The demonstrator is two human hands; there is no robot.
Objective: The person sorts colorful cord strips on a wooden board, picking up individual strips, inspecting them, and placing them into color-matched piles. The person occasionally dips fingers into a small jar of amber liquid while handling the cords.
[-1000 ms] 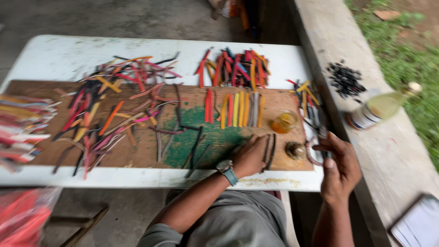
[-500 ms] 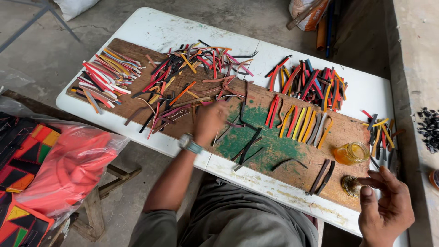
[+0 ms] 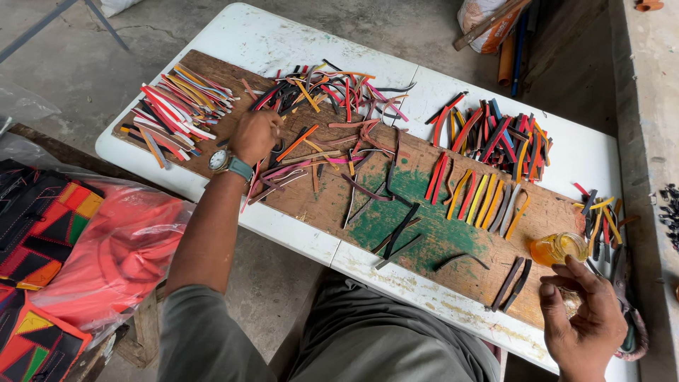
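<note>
While your left hand [image 3: 256, 134] closes on loose strips [image 3: 311, 152] for sorting, your right hand [image 3: 583, 318], fingers curled, grip unclear, waits by the jar [image 3: 559, 249].

This is a makeshift craft workshop, set up on a bare concrete floor [image 3: 64, 64]. A white folding table [image 3: 269, 42] carries a worn wooden board [image 3: 332, 205] smeared with green paint. Heaps of coloured strips [image 3: 332, 92] lie sorted across the board. A small jar of amber liquid [image 3: 555, 249] stands at the board's right end. Left of the table, bright stitched pieces sit in a plastic bag [image 3: 106, 262].
</note>
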